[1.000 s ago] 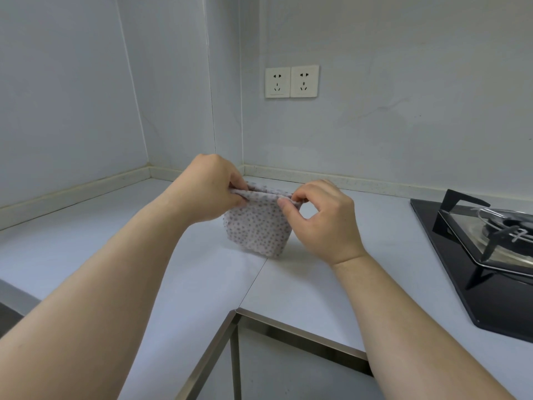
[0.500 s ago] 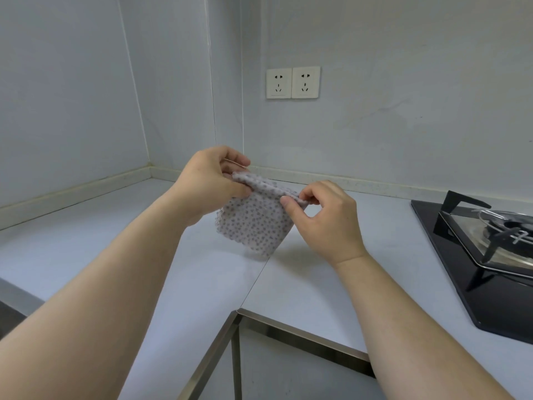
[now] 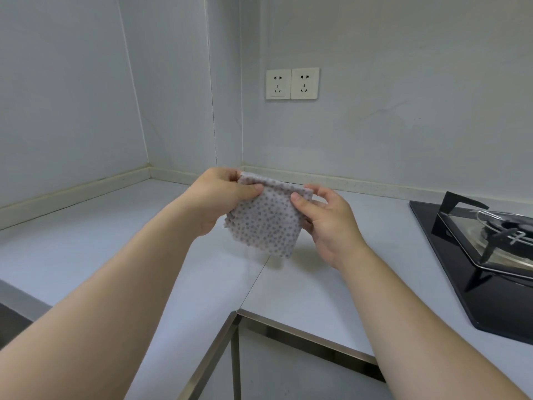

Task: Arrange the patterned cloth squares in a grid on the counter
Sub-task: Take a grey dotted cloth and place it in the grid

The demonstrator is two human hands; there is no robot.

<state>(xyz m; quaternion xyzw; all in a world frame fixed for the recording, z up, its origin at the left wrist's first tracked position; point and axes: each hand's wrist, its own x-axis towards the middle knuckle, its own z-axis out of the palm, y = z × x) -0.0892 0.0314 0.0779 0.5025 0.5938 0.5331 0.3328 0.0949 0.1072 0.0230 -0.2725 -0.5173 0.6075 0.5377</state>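
A small stack of pale cloth squares with grey dots point(image 3: 266, 222) hangs in the air above the white counter point(image 3: 121, 241), near its inner corner. My left hand point(image 3: 219, 197) pinches the stack's upper left corner between thumb and fingers. My right hand point(image 3: 323, 220) pinches the upper right edge, thumb in front and fingers behind the cloth. The lower edges hang free and show several layers. No cloth lies on the counter.
A black glass gas hob point(image 3: 473, 272) with a metal pan support sits at the right. Two wall sockets point(image 3: 292, 83) are on the back wall. The counter's metal-trimmed front edge point(image 3: 302, 333) forms an inner corner below my arms.
Both hands have raised the cloth stack off the counter and tilted it towards me. My left thumb now lies across the front of the top corner.
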